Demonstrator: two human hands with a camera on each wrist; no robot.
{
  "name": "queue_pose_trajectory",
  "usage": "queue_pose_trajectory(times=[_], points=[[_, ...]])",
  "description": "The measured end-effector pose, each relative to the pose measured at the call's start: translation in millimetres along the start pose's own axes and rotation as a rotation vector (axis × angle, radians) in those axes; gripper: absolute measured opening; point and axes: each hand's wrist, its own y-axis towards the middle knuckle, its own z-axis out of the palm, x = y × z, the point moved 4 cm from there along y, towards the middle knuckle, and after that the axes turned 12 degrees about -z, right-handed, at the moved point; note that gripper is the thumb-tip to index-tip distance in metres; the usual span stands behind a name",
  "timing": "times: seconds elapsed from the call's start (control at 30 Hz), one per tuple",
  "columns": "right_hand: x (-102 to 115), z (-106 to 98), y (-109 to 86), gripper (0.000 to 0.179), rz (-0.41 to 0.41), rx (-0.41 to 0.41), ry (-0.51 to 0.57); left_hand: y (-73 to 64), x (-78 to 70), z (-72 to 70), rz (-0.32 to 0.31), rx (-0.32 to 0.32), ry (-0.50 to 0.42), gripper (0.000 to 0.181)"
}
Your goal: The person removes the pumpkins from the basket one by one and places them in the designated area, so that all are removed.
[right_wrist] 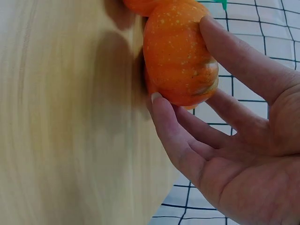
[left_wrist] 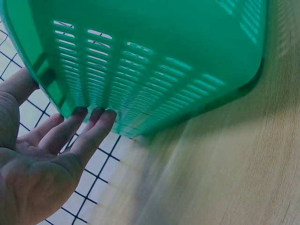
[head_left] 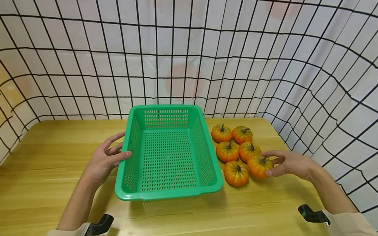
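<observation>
A green plastic basket point(head_left: 173, 192) with slotted walls stands on the table, nothing inside it. My left hand point(head_left: 102, 162) holds its left side, the thumb over the rim and the other fingers against the outer wall; the left wrist view shows those fingertips on the slotted wall point(left_wrist: 140, 28). Right of the basket, several small orange pumpkins with short stems sit in a cluster. My right hand point(head_left: 287, 165) grips the nearest right pumpkin point(head_left: 259, 166) from its right side. In the right wrist view, thumb and fingers lie around that pumpkin point(right_wrist: 180, 51).
A front pumpkin point(head_left: 236, 173) sits between the basket and the gripped one, with others behind, such as a back pumpkin point(head_left: 221, 132). The wooden table point(head_left: 185, 224) is bordered at the back and sides by a black wire grid point(head_left: 176, 54) before pale sheeting.
</observation>
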Motion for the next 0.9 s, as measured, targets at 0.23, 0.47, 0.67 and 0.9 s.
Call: queue_pose_trajectory(times=[0.23,0.47,0.67,0.9], points=[[-9,3,-0.8,0.081,0.028,-0.004,0.011,-0.4,0.0,-0.5,-0.007,0.000,-0.005,0.079],[-15,6,-1.1,0.081,0.027,0.005,0.030,-0.4,0.1,-0.4,-0.009,-0.003,-0.010,0.080],[-18,9,0.0,0.079,0.017,0.009,0.052,-0.5,0.6,-0.3,-0.012,0.001,-0.011,0.080],[-22,12,1.3,0.077,0.022,-0.004,0.072,0.4,0.7,0.2,-0.005,0.009,-0.016,0.078]])
